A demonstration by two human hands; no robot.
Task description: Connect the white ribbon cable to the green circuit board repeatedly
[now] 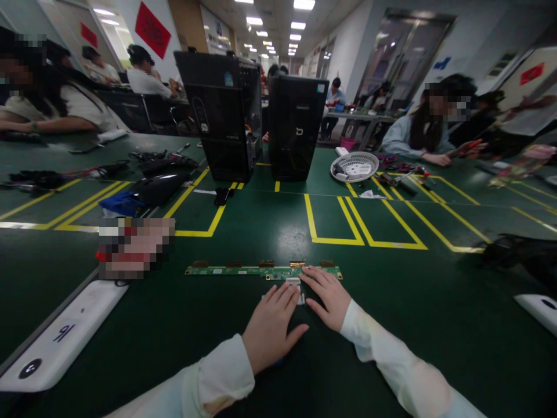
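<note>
A long, narrow green circuit board point(243, 271) lies crosswise on the dark green table, with copper-coloured tabs along its far edge. My right hand point(328, 295) rests with fingers spread, its fingertips at the board's right part. Closer to me, my left hand point(273, 325) lies flat, thumb stretched out to the right. Its fingertips reach a small white connector piece point(293, 281) at the board's near edge. Part of a pale object point(301, 298) shows between the two hands; the left hand hides most of it.
Two black computer towers point(221, 116) point(296, 128) stand at the back. A white round basket point(354, 167) holds small parts, with tangled cables and tools point(402, 174) beside it. A white device point(61, 337) lies at left. Yellow tape point(337, 240) marks the table. Several people sit around.
</note>
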